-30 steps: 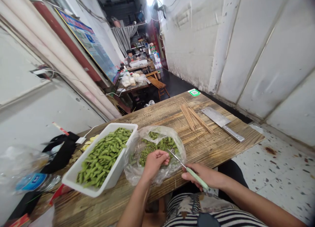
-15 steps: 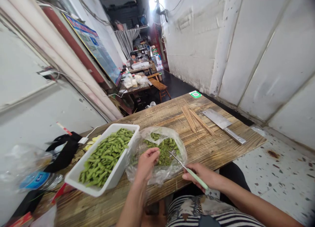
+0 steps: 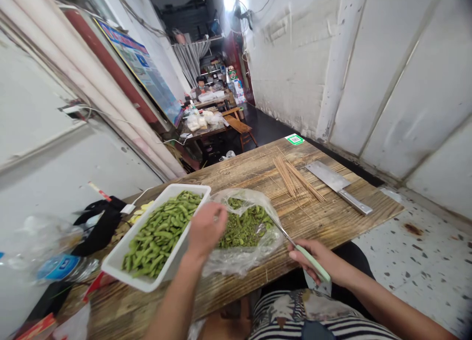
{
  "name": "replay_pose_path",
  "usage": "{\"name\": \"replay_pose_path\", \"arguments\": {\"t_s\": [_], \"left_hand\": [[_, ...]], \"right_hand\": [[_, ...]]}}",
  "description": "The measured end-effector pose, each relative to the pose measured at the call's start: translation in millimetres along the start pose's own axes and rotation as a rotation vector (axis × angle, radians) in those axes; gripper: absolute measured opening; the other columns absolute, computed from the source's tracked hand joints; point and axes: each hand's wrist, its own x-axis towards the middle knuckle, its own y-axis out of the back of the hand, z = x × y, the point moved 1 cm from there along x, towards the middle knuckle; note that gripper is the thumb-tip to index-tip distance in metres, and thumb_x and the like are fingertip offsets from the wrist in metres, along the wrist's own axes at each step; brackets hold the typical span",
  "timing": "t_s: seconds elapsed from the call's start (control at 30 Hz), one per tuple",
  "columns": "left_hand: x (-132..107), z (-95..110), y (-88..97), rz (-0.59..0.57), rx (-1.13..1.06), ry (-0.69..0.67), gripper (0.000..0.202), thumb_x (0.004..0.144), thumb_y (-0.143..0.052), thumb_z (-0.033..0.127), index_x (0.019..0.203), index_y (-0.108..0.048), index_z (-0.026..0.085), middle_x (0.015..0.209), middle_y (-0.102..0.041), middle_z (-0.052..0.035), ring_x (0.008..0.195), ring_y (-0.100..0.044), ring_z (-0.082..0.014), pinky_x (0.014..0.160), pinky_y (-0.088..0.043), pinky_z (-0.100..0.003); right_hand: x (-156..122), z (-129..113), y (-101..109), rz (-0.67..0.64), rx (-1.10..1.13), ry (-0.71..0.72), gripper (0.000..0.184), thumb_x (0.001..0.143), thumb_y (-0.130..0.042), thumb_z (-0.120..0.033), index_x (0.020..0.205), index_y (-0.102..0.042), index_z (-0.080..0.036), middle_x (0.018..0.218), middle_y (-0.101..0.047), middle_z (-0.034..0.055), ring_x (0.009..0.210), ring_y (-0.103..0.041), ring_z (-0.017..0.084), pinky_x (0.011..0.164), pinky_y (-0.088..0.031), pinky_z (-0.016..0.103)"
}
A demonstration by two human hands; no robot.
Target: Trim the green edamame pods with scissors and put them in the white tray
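Observation:
My left hand (image 3: 204,229) hovers over the near right edge of a white tray (image 3: 121,261) full of green soybean pods (image 3: 162,231); its fingers are curled and what they hold is hidden. My right hand (image 3: 320,261) grips scissors with a pale green handle (image 3: 311,262), the blades pointing toward a clear plastic bag (image 3: 236,261) that holds more green pods (image 3: 243,227). Both tray and bag rest on a worn wooden table (image 3: 332,222).
A bundle of bamboo skewers (image 3: 295,180) and a cleaver (image 3: 337,185) lie on the table's far right. A water bottle (image 3: 55,268), a plastic bag and a black item (image 3: 98,227) sit at the left. Beyond is a narrow corridor with tables (image 3: 206,128), a bench and a seated person.
My left hand has left the bag and moved left to the tray's edge. My right hand with the scissors has shifted slightly right.

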Motion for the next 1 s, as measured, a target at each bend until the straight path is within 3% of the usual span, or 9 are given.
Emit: {"name": "replay_pose_path", "arguments": {"t_s": [0.1, 0.27, 0.33, 0.43, 0.6, 0.67, 0.77, 0.87, 1.0], "left_hand": [[-33.9, 52.7, -60.6, -0.383, -0.217, 0.021, 0.024, 0.069, -0.063, 0.043, 0.077, -0.067, 0.021, 0.073, -0.066, -0.0086, 0.07, -0.059, -0.0228, 0.07, -0.041, -0.031], [-45.0, 88.8, -114.7, -0.586, 0.08, 0.14, 0.029, 0.074, -0.057, 0.038, 0.086, -0.064, 0.013, 0.08, -0.067, -0.0137, 0.075, -0.06, -0.0251, 0.068, -0.039, -0.032], [-33.0, 83.8, -110.9, -0.606, 0.115, 0.153, 0.022, 0.08, -0.047, 0.026, 0.084, -0.063, 0.013, 0.077, -0.066, -0.0124, 0.071, -0.06, -0.0222, 0.065, -0.038, -0.03], [-8.4, 62.7, -76.2, -0.572, 0.038, 0.149, 0.024, 0.082, -0.041, 0.024, 0.067, -0.057, 0.016, 0.067, -0.061, -0.0056, 0.064, -0.055, -0.0166, 0.06, -0.036, -0.026], [13.1, 41.6, -11.3, -0.28, -0.365, 0.287, 0.026, 0.08, -0.046, 0.037, 0.06, -0.043, 0.021, 0.05, -0.042, 0.0041, 0.048, -0.038, -0.0108, 0.047, -0.029, -0.023], [5.9, 51.4, -15.6, -0.294, -0.412, 0.332, 0.023, 0.079, -0.047, 0.037, 0.063, -0.046, 0.021, 0.048, -0.043, 0.0047, 0.046, -0.038, -0.0104, 0.046, -0.03, -0.023], [-19.2, 77.0, -50.7, -0.432, -0.489, 0.33, 0.017, 0.077, -0.049, 0.033, 0.075, -0.055, 0.017, 0.054, -0.054, 0.0023, 0.048, -0.047, -0.012, 0.049, -0.036, -0.023], [-50.4, 96.1, -82.0, -0.605, -0.471, 0.179, 0.021, 0.078, -0.047, 0.028, 0.091, -0.059, 0.015, 0.074, -0.064, -0.0037, 0.066, -0.057, -0.0165, 0.063, -0.043, -0.027], [-79.0, 94.9, -78.8, -0.775, -0.357, -0.017, 0.032, 0.081, -0.047, 0.029, 0.109, -0.058, 0.018, 0.103, -0.064, -0.009, 0.093, -0.057, -0.0216, 0.081, -0.043, -0.031]], "right_hand": [[-6.9, -1.1, 5.1, 0.034, 0.009, 0.031, 0.038, 0.076, -0.058, -0.052, 0.091, -0.05, -0.018, 0.042, -0.038, -0.0117, 0.03, -0.035, 0.005, 0.029, -0.032, 0.014], [-11.1, 1.5, 12.4, 0.067, 0.035, 0.056, 0.037, 0.075, -0.061, -0.048, 0.09, -0.049, -0.017, 0.043, -0.039, -0.0118, 0.03, -0.035, 0.004, 0.028, -0.031, 0.013], [-12.4, 4.0, 14.4, 0.065, 0.034, 0.048, 0.037, 0.075, -0.06, -0.049, 0.088, -0.05, -0.017, 0.043, -0.039, -0.0119, 0.029, -0.035, 0.004, 0.028, -0.032, 0.013], [-15.0, 6.7, 17.0, 0.072, 0.036, 0.045, 0.038, 0.075, -0.059, -0.052, 0.088, -0.051, -0.017, 0.042, -0.038, -0.0119, 0.029, -0.036, 0.005, 0.028, -0.032, 0.013], [-17.4, 5.5, 18.4, 0.099, 0.052, 0.048, 0.041, 0.072, -0.061, -0.054, 0.088, -0.053, -0.017, 0.042, -0.038, -0.012, 0.028, -0.036, 0.005, 0.028, -0.032, 0.014], [-15.5, 6.1, 17.6, 0.097, 0.053, 0.058, 0.04, 0.073, -0.06, -0.053, 0.088, -0.053, -0.017, 0.042, -0.039, -0.0116, 0.028, -0.036, 0.005, 0.028, -0.032, 0.013], [-10.4, 10.0, 16.6, 0.104, 0.057, 0.078, 0.039, 0.075, -0.059, -0.052, 0.09, -0.053, -0.017, 0.043, -0.038, -0.0113, 0.029, -0.035, 0.005, 0.028, -0.032, 0.013], [-7.9, 10.7, 16.1, 0.15, 0.036, 0.121, 0.044, 0.077, -0.057, -0.052, 0.101, -0.052, -0.016, 0.044, -0.038, -0.0112, 0.031, -0.036, 0.006, 0.03, -0.034, 0.015], [-12.6, -9.5, 6.5, 0.133, -0.111, 0.167, 0.047, 0.082, -0.053, -0.049, 0.114, -0.052, -0.015, 0.046, -0.046, -0.0077, 0.035, -0.04, 0.007, 0.036, -0.035, 0.016]]}}
